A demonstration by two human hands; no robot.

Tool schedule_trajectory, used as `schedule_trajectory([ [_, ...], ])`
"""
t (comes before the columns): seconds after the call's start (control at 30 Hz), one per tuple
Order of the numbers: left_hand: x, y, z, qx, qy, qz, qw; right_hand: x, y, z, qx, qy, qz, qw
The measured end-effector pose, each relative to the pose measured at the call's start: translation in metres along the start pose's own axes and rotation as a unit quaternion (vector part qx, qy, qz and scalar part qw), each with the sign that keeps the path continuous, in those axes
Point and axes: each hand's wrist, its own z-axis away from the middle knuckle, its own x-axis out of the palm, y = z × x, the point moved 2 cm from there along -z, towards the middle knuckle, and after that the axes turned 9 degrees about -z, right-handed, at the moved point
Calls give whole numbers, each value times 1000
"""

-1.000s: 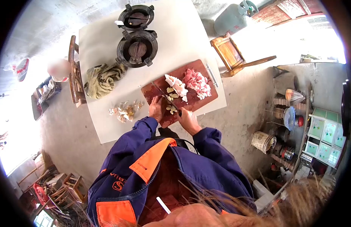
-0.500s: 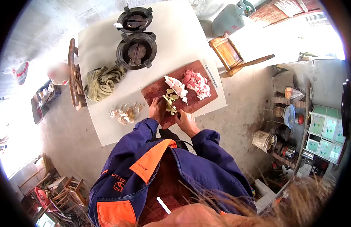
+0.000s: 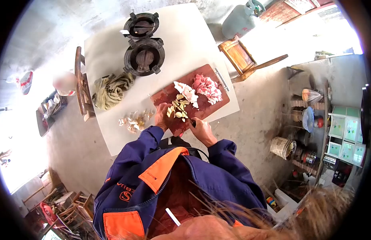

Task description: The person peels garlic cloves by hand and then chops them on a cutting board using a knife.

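A reddish-brown cutting board (image 3: 211, 108) lies at an angle on the table. My right hand (image 3: 203, 131) is closed around a dark handle, apparently of a knife, at the board's near edge; its blade is hard to make out. On the board's left side rests my left hand (image 3: 163, 115), fingers bent in beside yellowish chopped pieces (image 3: 179, 107) that look like garlic. Whatever its fingertips hold is hidden. Farther up the board sit a heap of whitish fatty meat pieces (image 3: 186, 92) and a heap of pink cut meat (image 3: 207, 89).
Papery peelings (image 3: 134, 121) lie left of the board on the pale table (image 3: 181, 36). Behind them is a crumpled olive cloth (image 3: 111, 91). Two black burner stands (image 3: 144, 57) occupy the far left. Wooden chairs (image 3: 238, 56) flank the table; a gas cylinder (image 3: 242, 21) stands beyond.
My right hand has shifted slightly right, away from the chopped pieces, and the knife has drawn back from them. My left hand has moved slightly left. The pieces lie more spread out.
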Motion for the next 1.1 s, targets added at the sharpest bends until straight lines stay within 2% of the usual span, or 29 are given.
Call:
schedule_trajectory([
  [0.07, -7, 5, 6, -6, -12, -9, 1000, 0, 3, 11, 6, 0, 14, 1000],
  [0.13, -2, -2, 17, -51, -69, -5, 996, 5, 11, 17, 35, -43, 19, 998],
  [0.27, -1, 0, 16, -66, -73, 38, 994, 19, 19, 22, 34, -34, 50, 998],
  [0.37, 6, -1, 14, -79, -50, 24, 995, 31, 20, 14, 77, -47, 47, 995],
  [0.43, 5, -1, 18, -89, -55, 15, 994, 37, 21, 9, 42, -30, 89, 995],
  [0.53, -5, 4, 15, -55, -71, 31, 996, 40, 19, 6, 60, -45, 106, 992],
  [0.63, -13, 4, 16, -6, -99, 6, 995, 29, 14, 5, 47, -29, 63, 996],
  [0.67, -13, 0, 16, -5, -96, 6, 995, 25, 13, 5, 35, -13, 29, 999],
  [0.73, -13, -7, 21, -81, -154, 66, 983, 20, 7, 13, 34, -12, 11, 999],
  [0.87, -5, -8, 23, -68, -185, 42, 980, 17, -3, 26, 32, -65, 50, 996],
  [0.9, 3, -14, 28, -33, -107, 70, 991, 22, 2, 26, 23, -61, 65, 996],
  [0.93, 3, -15, 26, -52, -141, 23, 988, 24, 4, 27, -2, -44, 83, 996],
  [1.0, 15, -25, 29, -57, -146, 2, 988, 30, 12, 26, -17, -29, 89, 995],
  [1.1, 41, -47, 40, -185, -191, 219, 939, 27, 7, 27, 5, -37, 83, 996],
])
